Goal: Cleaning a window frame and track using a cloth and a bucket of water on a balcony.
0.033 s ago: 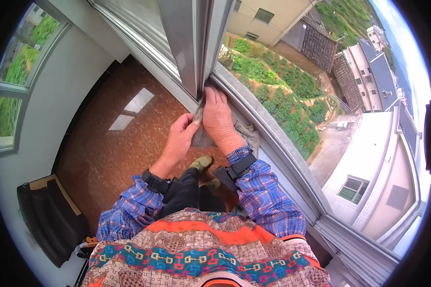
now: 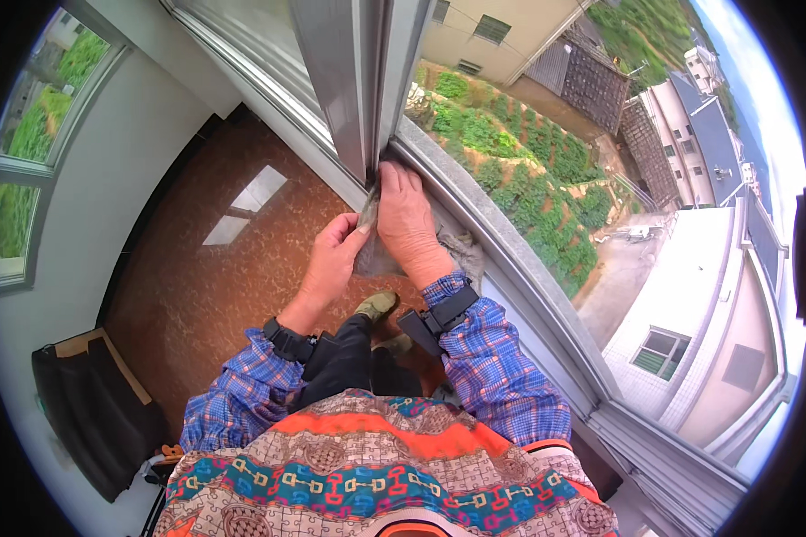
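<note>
A thin grey cloth (image 2: 464, 254) hangs over the inner edge of the windowsill, bunched beneath my hands. With thumb and fingers closed, my left hand (image 2: 328, 261) pinches a fold of it on the room side. My right hand (image 2: 408, 219) lies over the cloth with its fingers pressed together. Those fingertips reach into the corner where the grey upright window frame (image 2: 347, 85) meets the bottom window track (image 2: 510, 255); what they touch there is hidden. Both wrists carry black straps over plaid sleeves.
Red-brown glossy floor (image 2: 215, 242) lies below, with my shoe (image 2: 378, 306) on it. At the lower left stands a black padded piece of furniture (image 2: 94, 412). Outside the open window, beyond a stone ledge (image 2: 546, 309), are garden plots (image 2: 546, 215) and buildings far below.
</note>
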### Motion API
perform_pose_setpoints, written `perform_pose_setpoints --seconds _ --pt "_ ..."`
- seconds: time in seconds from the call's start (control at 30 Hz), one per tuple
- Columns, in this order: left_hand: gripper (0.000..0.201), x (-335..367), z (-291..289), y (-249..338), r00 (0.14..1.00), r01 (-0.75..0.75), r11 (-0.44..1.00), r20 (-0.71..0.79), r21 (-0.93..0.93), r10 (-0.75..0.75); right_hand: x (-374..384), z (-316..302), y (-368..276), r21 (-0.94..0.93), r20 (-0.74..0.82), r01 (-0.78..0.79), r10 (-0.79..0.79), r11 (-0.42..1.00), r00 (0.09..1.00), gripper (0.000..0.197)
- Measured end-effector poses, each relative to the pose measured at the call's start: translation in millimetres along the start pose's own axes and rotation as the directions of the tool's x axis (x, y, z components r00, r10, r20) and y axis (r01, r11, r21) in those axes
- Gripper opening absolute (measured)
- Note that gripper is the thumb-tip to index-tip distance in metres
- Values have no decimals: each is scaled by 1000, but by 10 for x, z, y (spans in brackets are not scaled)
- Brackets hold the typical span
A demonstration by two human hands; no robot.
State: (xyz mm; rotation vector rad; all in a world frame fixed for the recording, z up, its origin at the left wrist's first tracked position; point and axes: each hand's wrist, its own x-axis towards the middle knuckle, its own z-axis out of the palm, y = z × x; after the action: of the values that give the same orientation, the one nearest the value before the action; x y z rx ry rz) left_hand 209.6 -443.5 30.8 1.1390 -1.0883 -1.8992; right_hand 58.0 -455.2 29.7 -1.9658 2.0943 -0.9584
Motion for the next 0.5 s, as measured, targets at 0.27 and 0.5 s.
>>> perform_pose_setpoints --seconds 0.27,0.5 --pt "18 -97 -6 132 999 -34 995 45 92 30 -169 -540 -88 -154 247 -161 196 975 949 26" --pt "17 -86 225 320 996 -92 995 17 39 92 -234 -655 -184 400 61 -358 365 844 929 33"
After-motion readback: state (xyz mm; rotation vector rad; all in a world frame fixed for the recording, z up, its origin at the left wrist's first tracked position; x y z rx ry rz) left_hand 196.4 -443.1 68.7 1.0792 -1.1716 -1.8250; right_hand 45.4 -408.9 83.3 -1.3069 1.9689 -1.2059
